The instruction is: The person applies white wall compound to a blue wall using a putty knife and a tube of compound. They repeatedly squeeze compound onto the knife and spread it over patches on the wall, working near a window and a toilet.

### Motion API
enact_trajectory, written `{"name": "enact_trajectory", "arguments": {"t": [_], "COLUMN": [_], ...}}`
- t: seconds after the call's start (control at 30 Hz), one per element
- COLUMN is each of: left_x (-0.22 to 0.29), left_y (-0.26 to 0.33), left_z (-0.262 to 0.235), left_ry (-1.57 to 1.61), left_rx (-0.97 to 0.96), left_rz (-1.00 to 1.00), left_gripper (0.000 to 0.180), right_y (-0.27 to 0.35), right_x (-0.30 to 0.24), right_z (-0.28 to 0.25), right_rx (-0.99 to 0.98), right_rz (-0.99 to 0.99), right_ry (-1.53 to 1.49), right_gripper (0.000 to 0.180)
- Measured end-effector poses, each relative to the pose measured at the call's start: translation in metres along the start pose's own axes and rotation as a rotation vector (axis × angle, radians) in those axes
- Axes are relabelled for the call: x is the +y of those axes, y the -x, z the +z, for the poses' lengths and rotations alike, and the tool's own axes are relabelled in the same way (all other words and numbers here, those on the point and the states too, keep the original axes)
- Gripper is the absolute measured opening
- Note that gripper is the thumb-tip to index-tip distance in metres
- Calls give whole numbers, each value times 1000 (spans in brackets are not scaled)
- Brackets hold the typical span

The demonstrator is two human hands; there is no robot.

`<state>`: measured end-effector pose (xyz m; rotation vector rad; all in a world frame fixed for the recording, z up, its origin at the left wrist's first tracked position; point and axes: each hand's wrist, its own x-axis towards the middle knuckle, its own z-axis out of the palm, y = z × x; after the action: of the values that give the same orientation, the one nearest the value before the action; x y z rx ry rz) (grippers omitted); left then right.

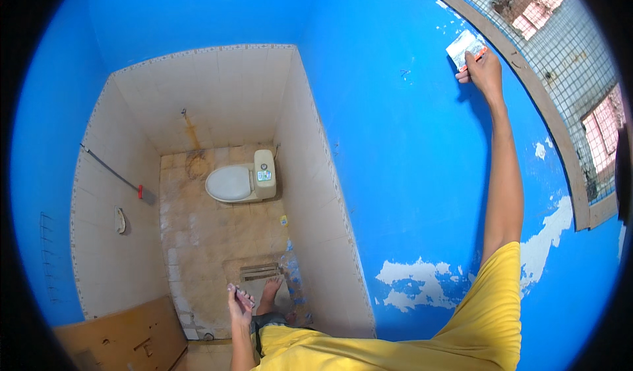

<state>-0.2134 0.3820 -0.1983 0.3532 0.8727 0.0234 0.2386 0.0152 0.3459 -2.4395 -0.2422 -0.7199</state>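
Note:
High on the blue wall (402, 153), my right arm is stretched out. My right hand (486, 75) grips a wide putty knife (465, 46) with a pale, smeared blade and a red-orange edge. Its blade lies at the wall, close to the wooden frame of a mesh window. Small white flecks of bare wall show just above the blade. Low in front of my body is my left hand (240, 305), its fingers curled up. Whatever lies in those fingers, if anything, is too small to make out.
A mesh window (560, 61) with a wooden frame is at the upper right. Larger peeled patches (419, 282) mark the wall lower down. Below are a toilet (241, 181), a stained tile floor (224, 239), a red-ended rod (112, 166) on the left wall and a wooden door (125, 335).

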Motion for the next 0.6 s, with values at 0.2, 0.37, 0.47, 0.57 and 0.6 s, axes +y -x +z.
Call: {"name": "enact_trajectory", "arguments": {"t": [0.2, 0.37, 0.47, 0.57, 0.6], "left_x": [2, 2, 2, 2, 2], "left_y": [-6, -8, -10, -15, -17], "left_z": [-20, -25, -27, -28, -28], "left_ry": [6, -7, -12, -34, -29], "left_rx": [128, 196, 179, 246, 247], "left_rz": [33, 36, 38, 27, 22], "left_gripper": [23, 21, 24, 24, 24], "right_y": [-58, -70, -81, -102, -109], "right_x": [10, 17, 20, 23, 23], "right_z": [16, 30, 38, 50, 54], "right_rx": [45, 89, 125, 88, 100], "right_rz": [63, 34, 24, 63, 87], "right_ry": [55, 49, 57, 63, 79], "right_gripper": [24, 26, 25, 24, 23]}}
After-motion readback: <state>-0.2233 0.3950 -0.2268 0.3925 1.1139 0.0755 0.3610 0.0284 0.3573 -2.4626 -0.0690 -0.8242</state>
